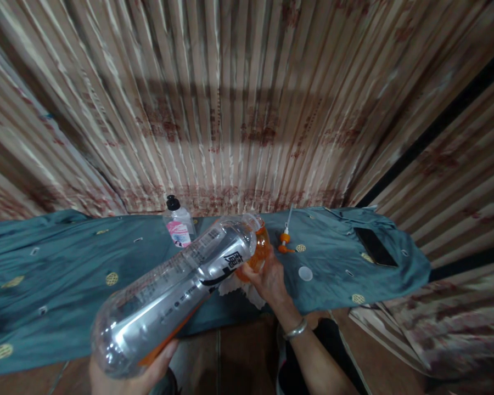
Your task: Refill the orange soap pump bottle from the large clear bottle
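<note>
You are gripping the base of a large clear plastic bottle [168, 293] with your left hand [127, 378], fingers curled under its lower end at the bottom edge of the view. The bottle is lying tilted, its neck pointing up and away from you toward a small orange bottle [258, 249]. Your right hand [269, 280] is wrapping around that orange bottle from below and the side, fingers closed on it, and a metal bangle [295, 329] is sitting on that wrist. The large bottle's mouth is meeting the orange bottle's top; whether they are touching is hard to tell. Both are hovering over a counter covered by a teal cloth [66, 274]. Just behind them a small clear bottle with a black cap [178, 222] is standing upright. To the right an orange pump nozzle [286, 238] and a white round lid [305, 273] are lying on the cloth, and farther right a dark phone [375, 247].
</note>
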A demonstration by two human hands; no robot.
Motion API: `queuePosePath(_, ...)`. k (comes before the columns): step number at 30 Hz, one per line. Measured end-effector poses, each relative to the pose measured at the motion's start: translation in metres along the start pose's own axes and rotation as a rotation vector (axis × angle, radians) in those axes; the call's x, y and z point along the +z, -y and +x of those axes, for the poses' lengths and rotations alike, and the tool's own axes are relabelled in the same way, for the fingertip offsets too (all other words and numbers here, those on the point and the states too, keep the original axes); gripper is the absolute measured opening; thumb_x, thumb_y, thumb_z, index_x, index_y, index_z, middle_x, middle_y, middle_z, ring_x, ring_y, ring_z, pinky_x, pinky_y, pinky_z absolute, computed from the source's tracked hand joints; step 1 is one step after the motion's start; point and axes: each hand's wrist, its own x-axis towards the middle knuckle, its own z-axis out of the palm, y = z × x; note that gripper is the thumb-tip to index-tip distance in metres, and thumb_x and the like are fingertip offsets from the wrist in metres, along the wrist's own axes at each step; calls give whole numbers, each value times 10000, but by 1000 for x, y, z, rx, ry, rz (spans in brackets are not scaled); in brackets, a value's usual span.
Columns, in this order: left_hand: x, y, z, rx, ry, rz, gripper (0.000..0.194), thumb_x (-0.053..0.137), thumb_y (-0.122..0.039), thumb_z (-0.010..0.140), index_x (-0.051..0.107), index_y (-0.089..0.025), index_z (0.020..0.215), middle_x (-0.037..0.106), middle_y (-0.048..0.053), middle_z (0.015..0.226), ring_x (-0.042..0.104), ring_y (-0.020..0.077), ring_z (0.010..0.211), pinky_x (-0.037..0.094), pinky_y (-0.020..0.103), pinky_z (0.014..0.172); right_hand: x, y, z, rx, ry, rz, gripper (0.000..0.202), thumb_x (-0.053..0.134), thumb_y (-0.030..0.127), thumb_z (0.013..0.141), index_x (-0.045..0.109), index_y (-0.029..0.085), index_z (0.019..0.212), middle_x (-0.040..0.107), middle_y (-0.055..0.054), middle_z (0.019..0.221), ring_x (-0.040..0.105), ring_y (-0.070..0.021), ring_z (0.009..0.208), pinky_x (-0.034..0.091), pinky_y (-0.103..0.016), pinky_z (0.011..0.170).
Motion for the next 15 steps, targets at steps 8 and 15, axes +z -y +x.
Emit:
queuePosePath(8,-10,13,5,-75,26,16,657,877,-483,427,620,-301,1004,745,27,986,752,338,961,629,496,854,0,-1,0,4,12,11,467,708,339,818,524,214,1228,740,-122,1069,749,-298,965,645,-494,832)
queuePosePath(15,-8,16,0,-71,3,-5,775,897,-490,382,623,-287,1079,718,68,1096,723,358,1016,583,549,935,1,-2,-1,-7,0,-24,505,722,327,808,509,218,1253,743,-112,1041,755,-293,940,646,-475,824)
